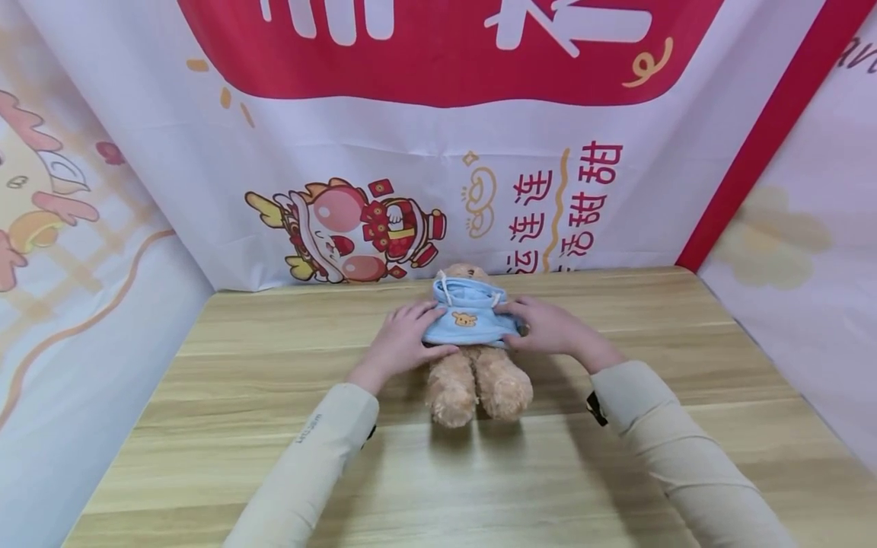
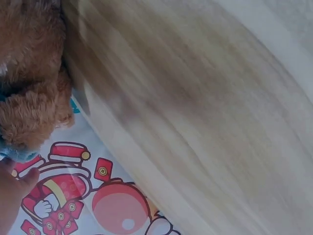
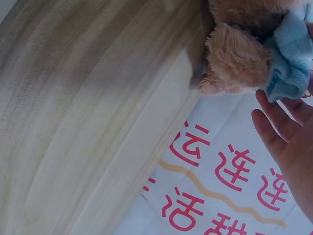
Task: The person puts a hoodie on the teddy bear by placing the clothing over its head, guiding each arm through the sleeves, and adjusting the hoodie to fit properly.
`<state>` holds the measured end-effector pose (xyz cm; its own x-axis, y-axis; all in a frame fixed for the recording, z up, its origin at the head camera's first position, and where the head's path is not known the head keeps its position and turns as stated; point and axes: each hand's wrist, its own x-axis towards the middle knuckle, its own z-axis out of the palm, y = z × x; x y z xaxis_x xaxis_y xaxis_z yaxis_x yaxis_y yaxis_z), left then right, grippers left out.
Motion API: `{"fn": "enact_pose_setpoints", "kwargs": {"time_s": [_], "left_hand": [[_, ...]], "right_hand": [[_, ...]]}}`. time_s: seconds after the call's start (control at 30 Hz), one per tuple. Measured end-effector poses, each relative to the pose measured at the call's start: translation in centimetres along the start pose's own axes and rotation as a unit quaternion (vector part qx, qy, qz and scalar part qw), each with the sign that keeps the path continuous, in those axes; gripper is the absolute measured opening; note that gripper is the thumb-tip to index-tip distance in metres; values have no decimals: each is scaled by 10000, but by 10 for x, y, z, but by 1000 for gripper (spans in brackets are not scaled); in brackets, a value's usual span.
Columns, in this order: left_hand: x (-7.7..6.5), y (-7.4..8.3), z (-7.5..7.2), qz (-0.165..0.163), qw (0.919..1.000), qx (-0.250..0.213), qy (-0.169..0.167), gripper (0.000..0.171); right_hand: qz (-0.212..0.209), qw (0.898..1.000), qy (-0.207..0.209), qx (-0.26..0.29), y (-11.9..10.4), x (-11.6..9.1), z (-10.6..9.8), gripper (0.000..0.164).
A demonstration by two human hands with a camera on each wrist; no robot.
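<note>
- a printed cloth (image 1: 75, 320) hangs at the far left.
- the wooden table (image 1: 274, 365) starts beside it and spans most of the width.
- a cartoon print (image 1: 336, 228) shows on the back cloth (image 1: 438, 125), above the table's far edge.
- the left sleeve (image 1: 301, 472) is pale; the left hand (image 1: 400, 339) holds the side of the hoodie narrowly, fingers on the cloth, thumb by the hem.
- the bear (image 1: 454, 388) rests mid-table, legs toward the person, head near the back cloth.
- the hoodie (image 1: 473, 331), light blue with white cords, covers its body and part of its face.
- the right hand (image 1: 548, 327) pinches the hoodie's other side near the hem; its sleeve is pale too.
- red lettering (image 1: 537, 217) runs up the back cloth.
- a red band (image 1: 760, 129) slants at the far right.
</note>
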<state>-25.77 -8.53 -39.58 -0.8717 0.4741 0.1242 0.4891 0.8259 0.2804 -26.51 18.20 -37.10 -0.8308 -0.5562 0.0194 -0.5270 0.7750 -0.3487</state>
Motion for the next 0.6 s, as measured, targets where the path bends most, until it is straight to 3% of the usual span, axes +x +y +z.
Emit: {"fn": "enact_pose_setpoints", "kwargs": {"time_s": [0.13,0.23,0.4,0.5,0.6], "left_hand": [[1,0,-2,208,9988,19,448,54],[3,1,-3,402,9944,86,971,42],[11,3,-12,1065,9754,586,1839,32],[16,4,-22,1384,9668,795,1994,27],[23,4,-32,1571,9595,1142,2042,24]], "right_hand": [[163,9992,334,-148,-3,4,-2,38],[142,9950,980,-146,-7,9,-6,29],[-14,9809,1935,-170,-12,21,-20,19],[-109,9743,2219,-382,-15,28,-29,10],[-123,9732,2180,-717,-20,31,-40,16]]}}
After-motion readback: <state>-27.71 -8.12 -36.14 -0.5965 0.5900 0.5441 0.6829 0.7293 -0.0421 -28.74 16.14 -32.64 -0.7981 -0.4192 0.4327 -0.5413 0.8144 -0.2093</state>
